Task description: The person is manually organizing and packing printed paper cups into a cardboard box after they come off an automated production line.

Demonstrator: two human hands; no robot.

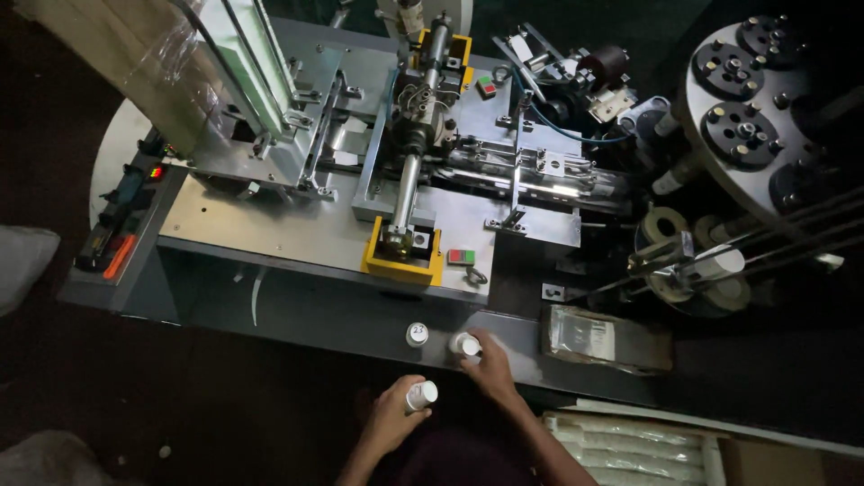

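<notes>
head view, looking down over a grey machine bench. left hand (pixel 394 421) low in frame, fingers curled closed around a small white bottle (pixel 421 394), its cap end pointing up and right, long axis tilted toward the counter (pixel 360 319). right hand (pixel 490 364) ahead of it and slightly right, reaching onto the counter's front ledge, fingers wrapped on a second white bottle (pixel 464 345) that stands or nearly stands there; whether its base is touching the ledge cannot be told. a third white bottle (pixel 417 334) stands upright and alone on the ledge, just left of the right hand's bottle, apart from it, and straight ahead of the left hand. so: the loose bottle lies forward of both hands, between their lines of reach, about equally near each; both hands are occupied. behind the ledge, a yellow bracket (pixel 402 263) holds a steel shaft (pixel 407 184) running away from the viewer. a clear plastic packet (pixel 585 337) lies flat on the ledge to the right, well apart from the bottles. a white ribbed tray (pixel 630 445) sits at lower right, near the right forearm.
</notes>
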